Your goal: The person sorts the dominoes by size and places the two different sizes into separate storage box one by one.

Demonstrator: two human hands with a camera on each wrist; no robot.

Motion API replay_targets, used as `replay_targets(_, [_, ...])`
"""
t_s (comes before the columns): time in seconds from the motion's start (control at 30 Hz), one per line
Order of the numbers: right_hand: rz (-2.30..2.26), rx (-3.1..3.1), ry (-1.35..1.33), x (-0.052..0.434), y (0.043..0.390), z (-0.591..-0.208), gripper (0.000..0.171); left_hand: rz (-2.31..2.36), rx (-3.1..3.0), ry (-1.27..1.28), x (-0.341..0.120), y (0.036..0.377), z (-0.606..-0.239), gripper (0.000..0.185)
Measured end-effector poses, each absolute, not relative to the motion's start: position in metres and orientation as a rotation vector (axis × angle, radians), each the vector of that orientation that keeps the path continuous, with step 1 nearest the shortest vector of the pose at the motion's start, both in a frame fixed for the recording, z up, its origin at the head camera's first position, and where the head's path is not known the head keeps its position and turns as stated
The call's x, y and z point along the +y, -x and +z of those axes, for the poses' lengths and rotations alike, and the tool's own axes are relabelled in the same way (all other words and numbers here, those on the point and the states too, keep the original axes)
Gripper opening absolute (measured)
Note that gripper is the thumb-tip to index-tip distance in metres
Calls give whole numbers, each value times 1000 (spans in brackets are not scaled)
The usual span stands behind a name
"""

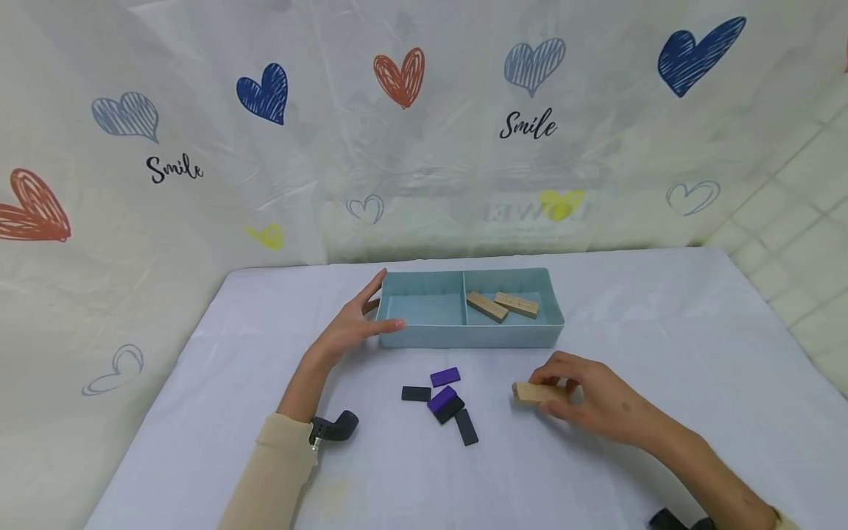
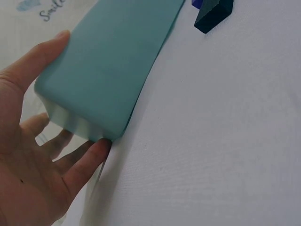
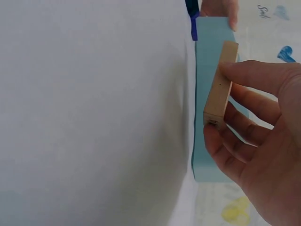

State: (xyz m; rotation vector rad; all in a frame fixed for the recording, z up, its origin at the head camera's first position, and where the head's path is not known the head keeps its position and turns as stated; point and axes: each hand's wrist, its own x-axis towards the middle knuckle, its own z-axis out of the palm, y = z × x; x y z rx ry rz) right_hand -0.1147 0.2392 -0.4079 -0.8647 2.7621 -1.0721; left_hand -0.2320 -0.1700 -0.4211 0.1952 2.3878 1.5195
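Observation:
A pale wooden block (image 1: 530,393) is pinched between the thumb and fingers of my right hand (image 1: 603,401), just above the table in front of the box. The right wrist view shows the same wooden block (image 3: 221,87) with the thumb on one face and fingertips behind and below. My left hand (image 1: 347,329) holds the left end of a light blue two-compartment box (image 1: 470,337), thumb over the front rim. In the left wrist view, its fingers reach round the box's end wall (image 2: 70,125). Two wooden blocks (image 1: 486,306) lie in the right compartment; the left one holds nothing.
On the white-covered table (image 1: 371,478), several black and purple blocks (image 1: 416,394) lie in a loose cluster in front of the box, between the hands. Two of them overlap or touch. A patterned curtain (image 1: 437,147) hangs behind the table.

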Motion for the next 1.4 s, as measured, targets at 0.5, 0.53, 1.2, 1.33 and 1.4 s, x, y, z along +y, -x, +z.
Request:
replay_targets(0.5, [-1109,2873,895,230,122,-403,36,1545,2366,-196,-174,232,-424,106])
replay_targets(0.53, [-1120,2881,907,230,123,-402,38,1547,2367,-200,-174,232,-424,105])
replay_targets(1.2, [-1219,3019,943,229,135,-389,41,1555,2354,-208,-171,233,-422,102])
replay_targets(1.33, [-1211,3051,892,229,137,-386,39,1555,2354,-208,-171,233,-422,101])
replay_targets(1.4, [-1211,3066,882,228,139,-385,39,1553,2355,-205,-171,233,-422,101])
